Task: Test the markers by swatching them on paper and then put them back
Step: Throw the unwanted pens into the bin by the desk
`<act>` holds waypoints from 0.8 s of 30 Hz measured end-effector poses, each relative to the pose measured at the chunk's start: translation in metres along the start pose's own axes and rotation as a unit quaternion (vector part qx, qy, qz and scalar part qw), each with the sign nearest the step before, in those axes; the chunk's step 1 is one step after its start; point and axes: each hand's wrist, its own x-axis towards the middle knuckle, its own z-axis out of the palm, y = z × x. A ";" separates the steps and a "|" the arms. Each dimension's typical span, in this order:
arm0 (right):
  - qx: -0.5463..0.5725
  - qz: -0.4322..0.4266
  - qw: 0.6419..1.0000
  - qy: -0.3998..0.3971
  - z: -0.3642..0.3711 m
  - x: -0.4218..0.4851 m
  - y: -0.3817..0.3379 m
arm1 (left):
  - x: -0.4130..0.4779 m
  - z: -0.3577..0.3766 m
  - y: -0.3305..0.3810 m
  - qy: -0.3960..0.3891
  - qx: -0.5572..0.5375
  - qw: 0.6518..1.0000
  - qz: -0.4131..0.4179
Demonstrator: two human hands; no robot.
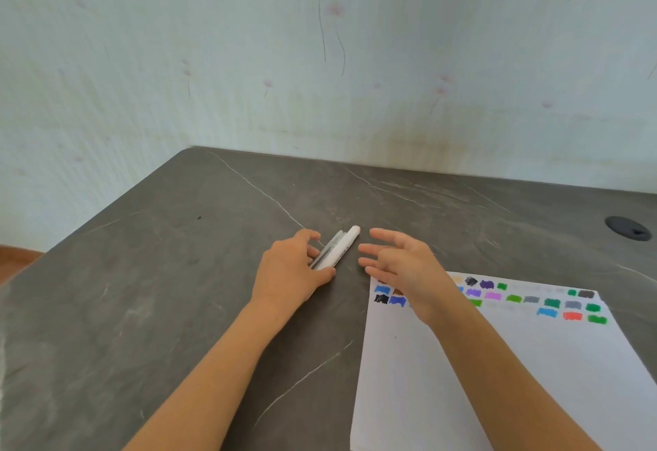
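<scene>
Near the middle of the desk (177,273), two markers (339,249) lie side by side, one white and one greyish. Their caps seem to be on, and their far ends point toward the wall. The left hand (289,273) grips their near ends, fingers (313,237) curled over the top and thumb tucked below. This keeps the pair together and stops them rolling. The right hand (401,262) hovers just beside them and holds nothing. Its fingers are spread wide and loosely bent, above the far left corner of the paper (497,379). The paper lies flat to the right, with rows of colour swatches (494,296) along its far edge and the rest bare.

Judgement: swatching looks well advanced, and this pair is being gathered either for testing or for return. No case or box for the markers is in view. A round cable port (627,228) sits in the desk at the far right.
</scene>
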 end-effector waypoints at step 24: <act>0.037 0.044 0.998 0.035 0.019 0.030 -0.008 | 0.016 0.003 0.007 -0.136 0.083 0.985 -0.057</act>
